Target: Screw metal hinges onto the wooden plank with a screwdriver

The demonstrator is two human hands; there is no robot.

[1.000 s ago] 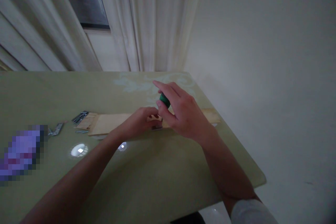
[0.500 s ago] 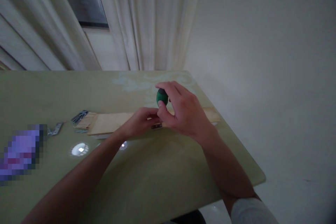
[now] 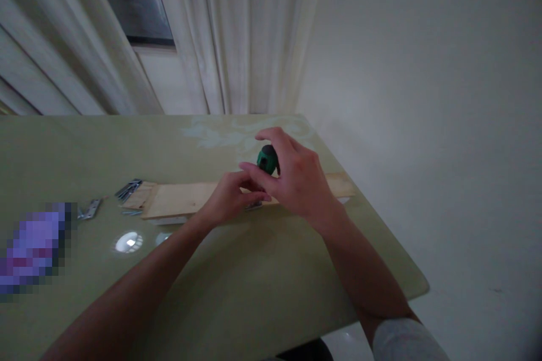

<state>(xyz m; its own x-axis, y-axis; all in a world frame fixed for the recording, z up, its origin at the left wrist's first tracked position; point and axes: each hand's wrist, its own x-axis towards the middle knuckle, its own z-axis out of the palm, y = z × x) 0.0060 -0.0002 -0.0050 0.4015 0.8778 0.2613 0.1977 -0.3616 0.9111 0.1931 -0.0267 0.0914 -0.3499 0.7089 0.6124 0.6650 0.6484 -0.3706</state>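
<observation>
My right hand [image 3: 296, 180] is wrapped around the green handle of a screwdriver [image 3: 267, 159], held upright over a pale wooden board [image 3: 182, 197] lying flat on the table. My left hand [image 3: 231, 196] rests on the board just below the handle, fingers pinched at a small metal piece [image 3: 254, 205] at the board's near edge. The screwdriver's tip is hidden behind my fingers.
The green table [image 3: 212, 282] ends in a rounded corner at the right, with floor beyond. Small metal brackets [image 3: 129, 187] and another bracket [image 3: 90, 210] lie left of the board. A blurred purple object [image 3: 31, 248] sits at the far left. Curtains hang behind.
My right hand has shifted its grip around the green handle, fingers turning on it. My left hand stayed pinched at the board.
</observation>
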